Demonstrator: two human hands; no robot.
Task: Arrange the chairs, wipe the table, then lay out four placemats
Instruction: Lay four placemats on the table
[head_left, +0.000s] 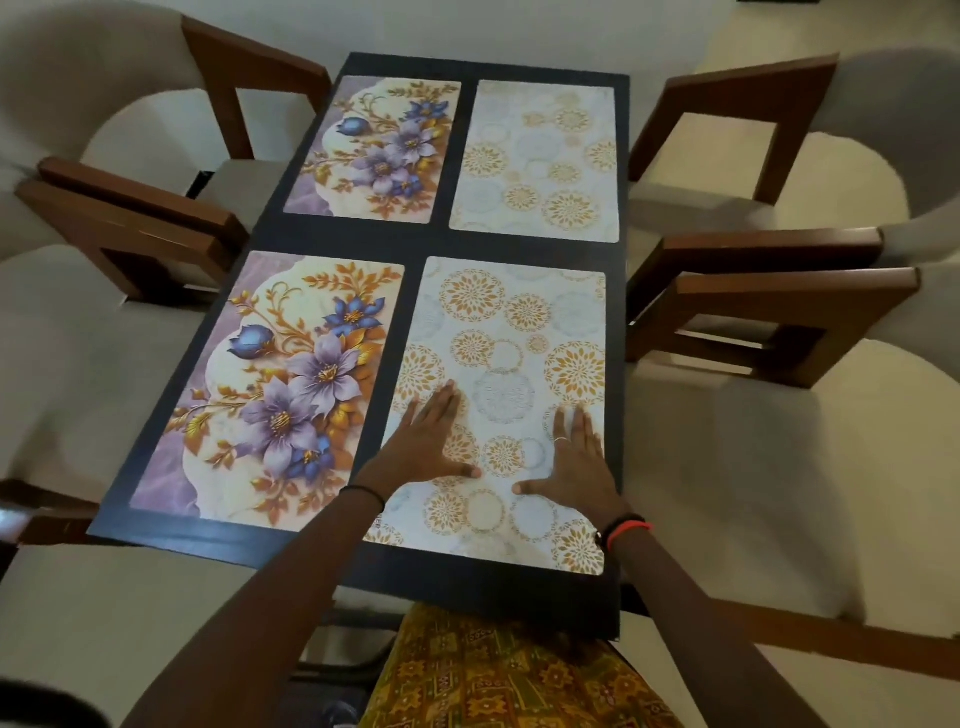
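On the near right mat (511, 374), your left hand (428, 441) and right hand (576, 467) press flat, gripping nothing; smooth it outward, edges square with the table (436, 240).

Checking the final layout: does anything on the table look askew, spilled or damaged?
Nothing stands out. All four placemats lie flat on the table in two even rows, with no spill or damage visible. The left hand and right hand rest flat on the near right placemat.
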